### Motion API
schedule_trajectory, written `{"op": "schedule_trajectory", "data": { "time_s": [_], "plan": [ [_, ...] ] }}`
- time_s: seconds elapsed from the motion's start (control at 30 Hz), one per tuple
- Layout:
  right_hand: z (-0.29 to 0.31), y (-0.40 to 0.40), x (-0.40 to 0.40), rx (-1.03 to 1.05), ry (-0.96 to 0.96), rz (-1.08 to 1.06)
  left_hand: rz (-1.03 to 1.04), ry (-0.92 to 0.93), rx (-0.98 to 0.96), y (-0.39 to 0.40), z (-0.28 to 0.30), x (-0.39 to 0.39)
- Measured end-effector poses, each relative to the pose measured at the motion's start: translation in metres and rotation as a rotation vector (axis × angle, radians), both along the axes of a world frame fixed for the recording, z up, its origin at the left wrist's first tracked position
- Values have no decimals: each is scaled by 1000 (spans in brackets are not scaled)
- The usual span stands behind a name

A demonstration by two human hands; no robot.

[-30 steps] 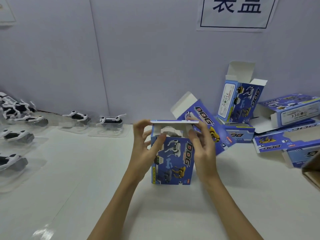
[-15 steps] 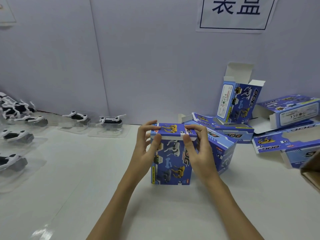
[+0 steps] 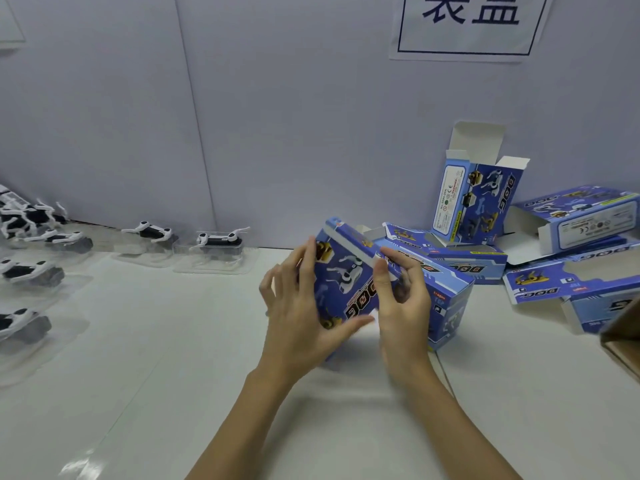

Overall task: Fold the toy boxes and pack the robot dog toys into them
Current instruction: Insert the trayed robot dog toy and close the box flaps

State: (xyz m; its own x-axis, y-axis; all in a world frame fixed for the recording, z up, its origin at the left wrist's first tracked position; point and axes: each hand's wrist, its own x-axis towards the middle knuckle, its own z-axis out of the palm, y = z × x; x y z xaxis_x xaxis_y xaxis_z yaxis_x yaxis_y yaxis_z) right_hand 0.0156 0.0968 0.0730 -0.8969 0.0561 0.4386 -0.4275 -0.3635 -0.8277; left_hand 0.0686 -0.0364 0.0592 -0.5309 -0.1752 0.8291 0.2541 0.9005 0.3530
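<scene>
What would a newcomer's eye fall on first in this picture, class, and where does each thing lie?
First, the blue toy box at the centre, tilted and held between the left hand and the right hand above the white table. Next, the heap of open blue boxes against the wall on the right. Last, the black and white robot dog toys in clear trays along the left.

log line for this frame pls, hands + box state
phase: box handling | left hand: holds blue toy box | right hand: grips same box | box: tilted, top closed | unpacked dog toys: left
</scene>
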Motion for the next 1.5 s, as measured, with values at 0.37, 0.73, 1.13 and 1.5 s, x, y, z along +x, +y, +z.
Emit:
{"op": "schedule_trajectory", "data": {
  "time_s": [0.37,0.73,1.13,1.5],
  "plan": [
    [-1,13,-11,178,-54,246,-148,-129,-118,-23,7,5],
    [4,15,-7,361,188,152,-114,-90,-108,-9,6,6],
    [3,16,-6,523,275,124,-55,-25,-135,-4,6,5],
    [5,19,-3,505,261,125,-15,-26,-164,-2,6,6]
  ]
}}
